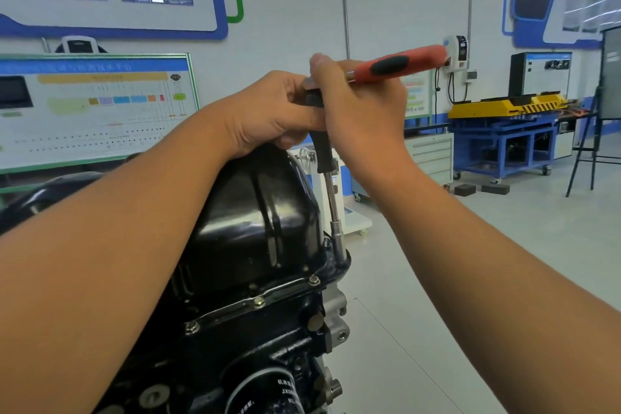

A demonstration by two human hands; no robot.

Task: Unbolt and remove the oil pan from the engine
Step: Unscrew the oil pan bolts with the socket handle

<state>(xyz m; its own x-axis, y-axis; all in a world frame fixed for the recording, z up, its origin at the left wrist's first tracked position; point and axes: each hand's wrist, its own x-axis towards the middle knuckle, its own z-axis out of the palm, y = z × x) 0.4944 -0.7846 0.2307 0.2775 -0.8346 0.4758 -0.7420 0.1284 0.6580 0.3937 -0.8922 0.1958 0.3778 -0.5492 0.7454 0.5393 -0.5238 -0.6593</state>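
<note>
Keep the long chrome socket extension (332, 202) square on the bolt at the glossy black oil pan (255, 212) flange's far right corner. Left hand (268, 114) clamped round the extension's top, right hand (356, 111) clamped on the red-handled ratchet (393, 65): swing steadily, without tilting.

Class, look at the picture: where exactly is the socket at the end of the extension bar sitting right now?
In the head view, right of centre, the socket sits on the far right corner of the black oil pan's flange, below both hands.

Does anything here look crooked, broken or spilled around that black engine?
Nothing stands out. The oil pan looks intact and dry, its flange bolts sit in line, and the socket extension leans only slightly onto a corner bolt while both hands steady the ratchet.
</note>
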